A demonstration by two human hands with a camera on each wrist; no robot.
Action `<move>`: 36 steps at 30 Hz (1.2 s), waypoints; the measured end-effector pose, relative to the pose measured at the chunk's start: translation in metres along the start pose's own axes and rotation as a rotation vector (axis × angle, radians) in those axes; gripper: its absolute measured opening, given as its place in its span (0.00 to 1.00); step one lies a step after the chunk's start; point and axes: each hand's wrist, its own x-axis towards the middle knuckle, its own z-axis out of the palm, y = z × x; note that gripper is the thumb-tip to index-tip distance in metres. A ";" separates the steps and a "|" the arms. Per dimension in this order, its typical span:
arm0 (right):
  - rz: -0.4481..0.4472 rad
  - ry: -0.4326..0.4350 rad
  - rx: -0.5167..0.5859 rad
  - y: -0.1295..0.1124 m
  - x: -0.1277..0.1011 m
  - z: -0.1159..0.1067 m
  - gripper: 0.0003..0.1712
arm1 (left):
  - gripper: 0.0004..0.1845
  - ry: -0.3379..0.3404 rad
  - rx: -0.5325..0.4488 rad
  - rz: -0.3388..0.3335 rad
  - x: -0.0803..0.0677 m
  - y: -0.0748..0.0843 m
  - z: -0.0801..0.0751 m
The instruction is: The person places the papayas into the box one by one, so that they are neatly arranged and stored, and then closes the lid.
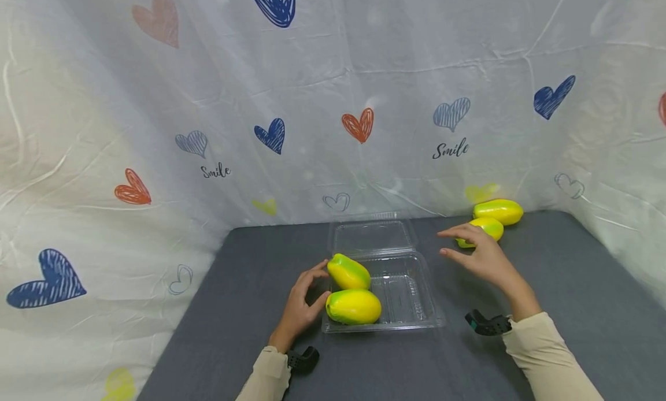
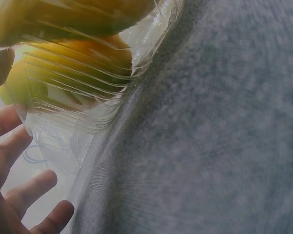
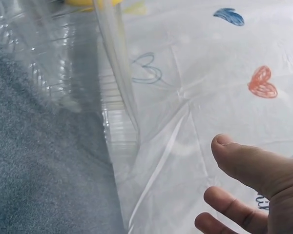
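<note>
A clear plastic clamshell container (image 1: 400,285) lies open on the grey table, its lid (image 1: 372,237) folded back toward the wall. Two yellow-green papayas sit in its left half: a rear papaya (image 1: 350,272), tilted, and a front papaya (image 1: 354,307), lying crosswise. At the container's left wall is my left hand (image 1: 300,301), fingers spread and thumb tip right at the front papaya's end. In the left wrist view, the ribbed clear wall (image 2: 78,92) stands beside the fingers. My right hand (image 1: 481,255) hovers right of the container, thumb and fingers apart, holding nothing.
Two more papayas lie at the back right: a nearer papaya (image 1: 491,227), partly hidden behind my right hand, and a farther papaya (image 1: 498,211). A white curtain (image 1: 312,71) printed with hearts hangs behind the table (image 1: 250,274) and along its sides.
</note>
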 end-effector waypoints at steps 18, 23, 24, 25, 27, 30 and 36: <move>-0.019 0.048 0.007 0.017 -0.001 0.000 0.23 | 0.19 -0.002 0.008 -0.026 0.000 0.000 0.000; 0.005 0.071 -0.004 0.020 -0.002 -0.002 0.24 | 0.19 0.001 0.014 -0.028 0.000 0.000 0.000; 0.009 0.078 -0.006 0.021 -0.002 -0.002 0.24 | 0.19 0.002 0.013 -0.029 0.000 0.000 0.000; 0.013 0.085 -0.006 0.021 -0.002 -0.002 0.24 | 0.19 0.001 0.012 -0.032 0.000 0.000 0.000; 0.019 0.094 -0.004 0.022 -0.003 -0.003 0.24 | 0.19 -0.001 0.010 -0.036 0.000 0.000 0.000; 0.030 0.098 -0.005 0.024 -0.004 -0.004 0.24 | 0.19 -0.003 0.019 -0.031 0.000 0.000 0.000; 0.028 0.105 -0.007 0.027 -0.005 -0.004 0.23 | 0.19 0.002 0.016 -0.044 0.000 -0.001 0.001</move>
